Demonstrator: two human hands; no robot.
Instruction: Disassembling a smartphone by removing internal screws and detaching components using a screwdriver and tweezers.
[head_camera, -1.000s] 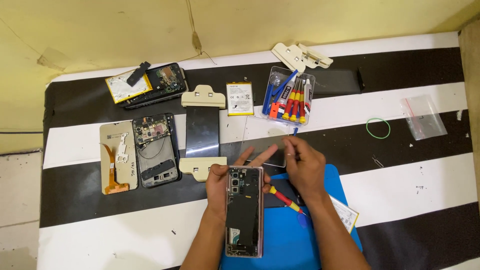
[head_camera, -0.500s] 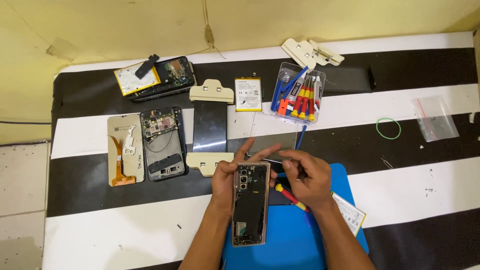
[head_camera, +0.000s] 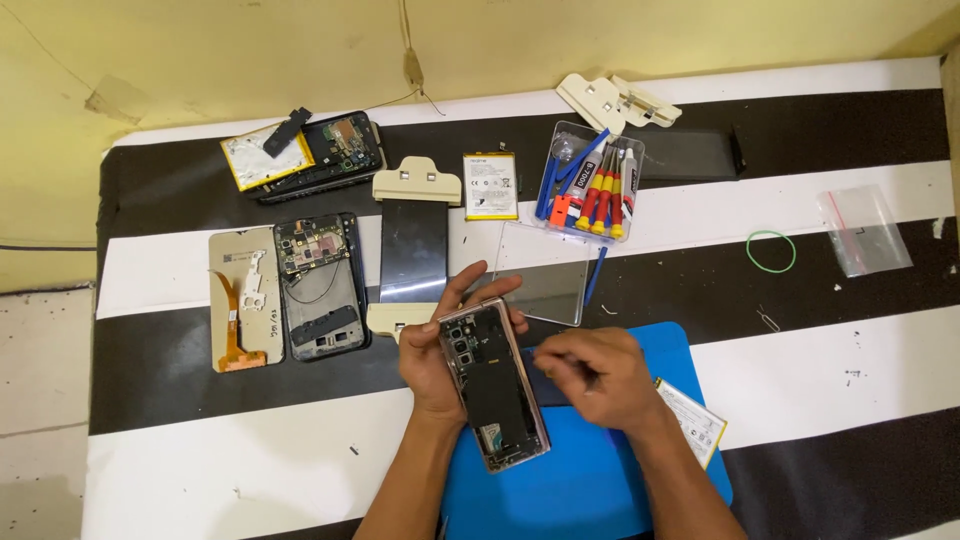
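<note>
On the striped worktop, the left hand (head_camera: 432, 352) has its grip closed around an opened phone (head_camera: 494, 384) held over the blue mat (head_camera: 590, 480). Just right, the right hand (head_camera: 592, 376) pinches a thin tool, mostly hidden, beside the phone.

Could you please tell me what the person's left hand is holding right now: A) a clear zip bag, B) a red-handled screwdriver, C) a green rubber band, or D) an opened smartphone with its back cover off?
D: the left hand grips the opened smartphone with its back cover off above the blue rubber work mat, while the green rubber band and clear zip bag lie untouched on the striped table.
</note>
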